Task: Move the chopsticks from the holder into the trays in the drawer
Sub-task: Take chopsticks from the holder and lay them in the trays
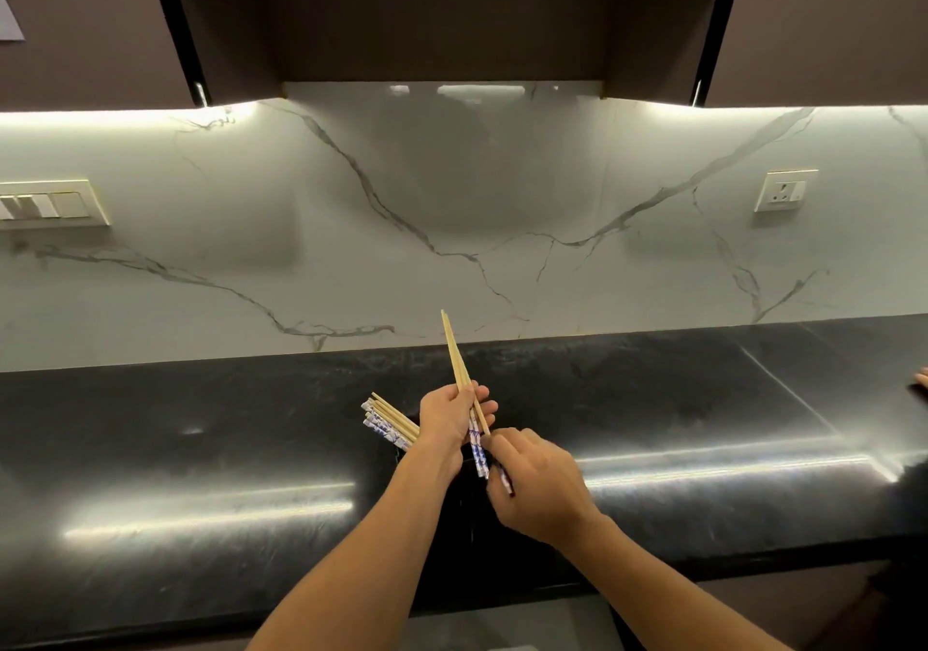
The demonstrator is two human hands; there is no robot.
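Well, both hands were busy over the shiny black stone counter point(201, 449). The left hand point(449, 422) was near the middle of the view, a bit toward 6 o'clock. Its fingers were curled round a pair of long pale wooden chopsticks point(457, 364) with blue and white patterned ends. The thin tips of the pair pointed up to 12 o'clock, in front of the wall. The patterned ends hung down toward 6 o'clock, past the palm. The same hand also gripped a bunch of more wooden chopsticks point(389, 422) of the same kind. That bunch stuck out of the fist toward 10 o'clock, with its patterned ends fanned out a little.

The right hand point(540, 487) was just beside the left one, at its 5 o'clock. Its fingers were curled in, and the thumb and first finger pinched the low part of the pair, where the pattern was. A short dark bit with some red peeked out under those fingers; I could not tell what it was.

All the chopsticks were up in the hands, above the counter.

Behind the counter stood a white marble wall with grey veins point(502, 173). On it were a white switch plate point(50, 204) at 9 o'clock and a white plug socket point(784, 191) at 3 o'clock. Dark brown cupboards point(437, 12) hung at 12 o'clock.
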